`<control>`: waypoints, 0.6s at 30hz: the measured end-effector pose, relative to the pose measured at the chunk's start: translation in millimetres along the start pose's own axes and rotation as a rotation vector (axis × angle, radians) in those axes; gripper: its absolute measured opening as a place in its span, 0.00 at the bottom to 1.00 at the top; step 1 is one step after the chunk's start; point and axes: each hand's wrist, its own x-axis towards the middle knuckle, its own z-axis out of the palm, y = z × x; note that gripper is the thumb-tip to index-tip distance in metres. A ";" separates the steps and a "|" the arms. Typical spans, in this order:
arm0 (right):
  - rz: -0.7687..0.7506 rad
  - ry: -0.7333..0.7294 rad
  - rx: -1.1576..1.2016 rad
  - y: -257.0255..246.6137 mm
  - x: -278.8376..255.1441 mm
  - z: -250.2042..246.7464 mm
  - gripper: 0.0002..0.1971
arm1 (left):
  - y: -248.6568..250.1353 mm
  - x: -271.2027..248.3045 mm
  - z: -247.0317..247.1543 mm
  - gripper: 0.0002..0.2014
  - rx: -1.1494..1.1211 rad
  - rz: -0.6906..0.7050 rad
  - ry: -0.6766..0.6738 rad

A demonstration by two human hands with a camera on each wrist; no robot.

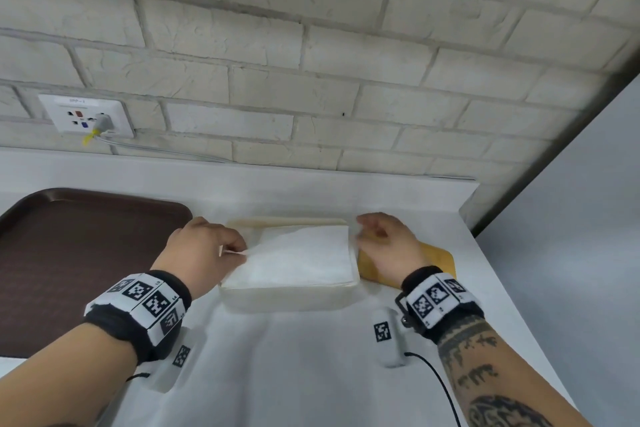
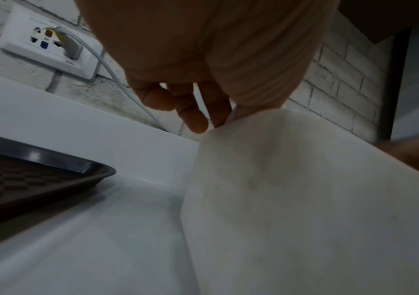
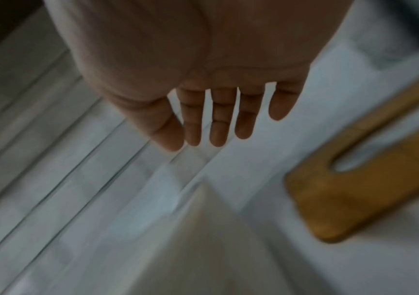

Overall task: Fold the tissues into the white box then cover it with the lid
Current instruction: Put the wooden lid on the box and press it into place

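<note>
A white box [image 1: 287, 298] stands on the white counter, filled with a stack of white tissues [image 1: 301, 260]. My left hand [image 1: 207, 246] is at the box's left side and pinches the left edge of the top tissue, lifting it a little. In the left wrist view the box wall [image 2: 291, 199] fills the right half below the fingers [image 2: 195, 119]. My right hand [image 1: 381, 239] hovers at the box's right edge with fingers straight and loosely spread, holding nothing. Its picture is blurred, with the fingers [image 3: 218, 129] over the tissue edges. A wooden lid [image 1: 440, 260] with a slot lies flat right of the box, lid [image 3: 367, 189].
A dark brown tray [image 1: 79, 253] lies on the counter to the left, tray [image 2: 26, 175]. A wall socket [image 1: 86, 116] with a plugged cable sits on the white brick wall behind. The counter ends at a wall on the right.
</note>
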 end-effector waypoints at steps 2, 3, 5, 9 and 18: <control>0.159 0.019 -0.010 35.3 4.3 -15.5 0.14 | -0.6 -1.0 1.1 0.21 -0.026 0.009 0.022; 0.216 -0.067 -0.153 53.7 5.0 -19.9 0.19 | -0.7 -2.0 1.4 0.21 -0.033 0.011 0.029; 0.262 -0.305 -0.482 82.9 2.8 -21.0 0.32 | -1.4 -3.2 2.7 0.21 -0.046 0.010 0.039; 0.148 -0.356 -0.738 96.9 -3.2 -21.1 0.37 | -7.8 -3.7 8.8 0.28 -0.101 -0.001 0.047; 0.141 -0.182 -0.499 64.4 -3.2 -46.8 0.29 | -2.0 -7.3 7.9 0.28 -0.070 -0.084 0.039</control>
